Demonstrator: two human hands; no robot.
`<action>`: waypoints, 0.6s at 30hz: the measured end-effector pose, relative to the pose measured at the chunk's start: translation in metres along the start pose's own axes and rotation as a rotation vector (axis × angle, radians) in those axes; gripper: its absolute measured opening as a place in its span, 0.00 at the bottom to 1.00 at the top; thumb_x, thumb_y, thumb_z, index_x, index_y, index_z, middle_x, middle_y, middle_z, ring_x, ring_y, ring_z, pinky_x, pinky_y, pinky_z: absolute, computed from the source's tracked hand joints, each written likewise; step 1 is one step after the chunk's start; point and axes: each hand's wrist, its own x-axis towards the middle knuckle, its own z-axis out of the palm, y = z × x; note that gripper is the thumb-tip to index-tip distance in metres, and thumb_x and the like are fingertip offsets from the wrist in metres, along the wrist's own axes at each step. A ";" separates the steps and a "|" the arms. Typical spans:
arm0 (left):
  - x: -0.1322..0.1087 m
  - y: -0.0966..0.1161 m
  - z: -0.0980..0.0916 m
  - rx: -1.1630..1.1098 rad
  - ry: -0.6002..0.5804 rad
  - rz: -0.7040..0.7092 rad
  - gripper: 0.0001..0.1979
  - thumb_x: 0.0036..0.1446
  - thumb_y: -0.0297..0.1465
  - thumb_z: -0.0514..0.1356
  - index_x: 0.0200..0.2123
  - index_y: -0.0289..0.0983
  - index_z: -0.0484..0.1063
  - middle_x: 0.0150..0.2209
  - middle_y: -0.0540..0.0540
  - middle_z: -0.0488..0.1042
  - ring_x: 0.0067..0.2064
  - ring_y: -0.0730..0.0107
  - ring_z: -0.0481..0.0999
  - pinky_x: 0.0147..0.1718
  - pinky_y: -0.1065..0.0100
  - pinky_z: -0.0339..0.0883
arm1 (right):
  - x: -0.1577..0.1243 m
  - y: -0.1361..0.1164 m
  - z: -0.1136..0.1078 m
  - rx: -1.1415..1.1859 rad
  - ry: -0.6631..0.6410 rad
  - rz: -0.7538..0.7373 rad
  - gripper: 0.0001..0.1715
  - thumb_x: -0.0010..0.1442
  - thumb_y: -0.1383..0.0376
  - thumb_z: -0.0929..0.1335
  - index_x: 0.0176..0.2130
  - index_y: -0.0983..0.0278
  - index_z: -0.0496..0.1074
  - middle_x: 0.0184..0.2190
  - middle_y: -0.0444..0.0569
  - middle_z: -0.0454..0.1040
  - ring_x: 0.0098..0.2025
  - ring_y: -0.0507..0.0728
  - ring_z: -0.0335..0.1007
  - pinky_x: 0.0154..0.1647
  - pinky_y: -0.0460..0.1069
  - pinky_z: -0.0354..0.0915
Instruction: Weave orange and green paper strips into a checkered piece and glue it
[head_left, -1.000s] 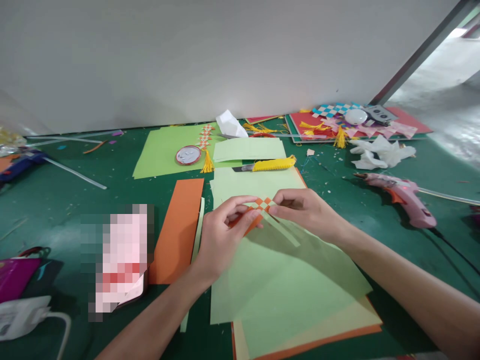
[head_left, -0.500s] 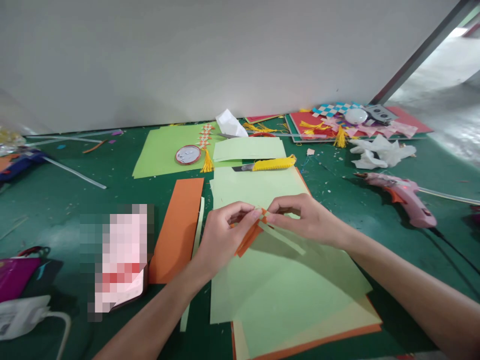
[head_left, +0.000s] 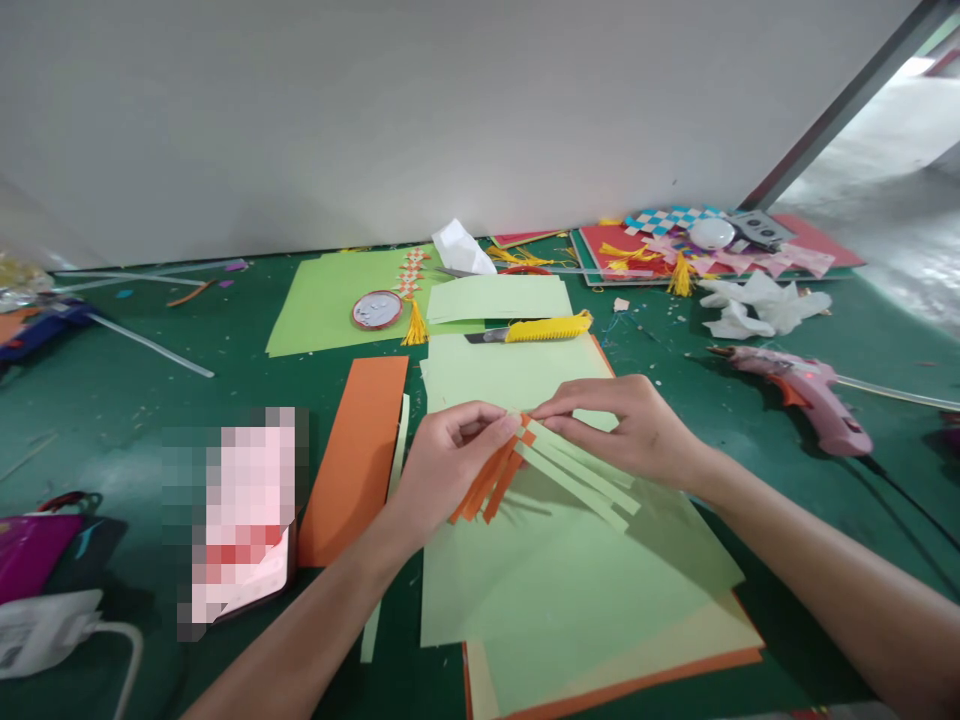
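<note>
1. Fingers of the left hand are pressed nearly closed, thumb against forefinger, and have hold of a small checked paper weave above the pale green sheets. If this pinch becomes loose, I think the crossings could slide apart.

2. On the right hand, the tips of thumb and forefinger are almost together at the weave's right edge; I cannot tell whether a strip is between them. Too strong a pull there could crease or tear the narrow paper.

3. Orange strips point down to the left, and pale green strips to the right, with free ends. A wrong one could be caught, because green hangs over similar green.

4. Beyond the hands, the yellow utility knife shows its blade. A careless forward reach could cut skin or paper.

5. Farther right on the worktop, the pink hot-glue gun shows a small red light. If it is hot, a wide swing of the forearm could cause a burn.
</note>
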 end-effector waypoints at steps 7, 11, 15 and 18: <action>-0.001 0.000 0.001 -0.031 -0.021 -0.006 0.12 0.57 0.41 0.62 0.31 0.38 0.77 0.29 0.49 0.78 0.30 0.69 0.79 0.30 0.72 0.71 | 0.002 -0.003 0.002 0.003 -0.005 0.023 0.10 0.61 0.66 0.65 0.35 0.63 0.77 0.31 0.47 0.80 0.31 0.52 0.74 0.34 0.46 0.68; 0.000 -0.001 0.001 -0.094 -0.021 -0.026 0.12 0.56 0.41 0.62 0.32 0.37 0.76 0.29 0.48 0.78 0.29 0.69 0.79 0.31 0.72 0.72 | 0.003 -0.003 0.002 0.041 -0.011 0.127 0.10 0.60 0.63 0.66 0.35 0.62 0.78 0.32 0.47 0.80 0.33 0.53 0.75 0.35 0.46 0.68; 0.002 -0.004 0.000 -0.186 0.032 -0.037 0.12 0.55 0.41 0.63 0.32 0.37 0.76 0.31 0.48 0.78 0.31 0.70 0.78 0.33 0.72 0.72 | 0.004 0.005 0.000 0.313 -0.143 0.333 0.13 0.60 0.57 0.67 0.37 0.64 0.76 0.36 0.50 0.79 0.36 0.55 0.75 0.36 0.47 0.69; 0.003 -0.007 -0.001 -0.257 0.066 -0.020 0.11 0.56 0.40 0.63 0.32 0.37 0.76 0.33 0.48 0.78 0.32 0.72 0.76 0.34 0.72 0.71 | 0.002 0.010 0.005 0.523 -0.341 0.357 0.17 0.56 0.55 0.70 0.36 0.66 0.76 0.33 0.50 0.78 0.34 0.55 0.74 0.35 0.48 0.69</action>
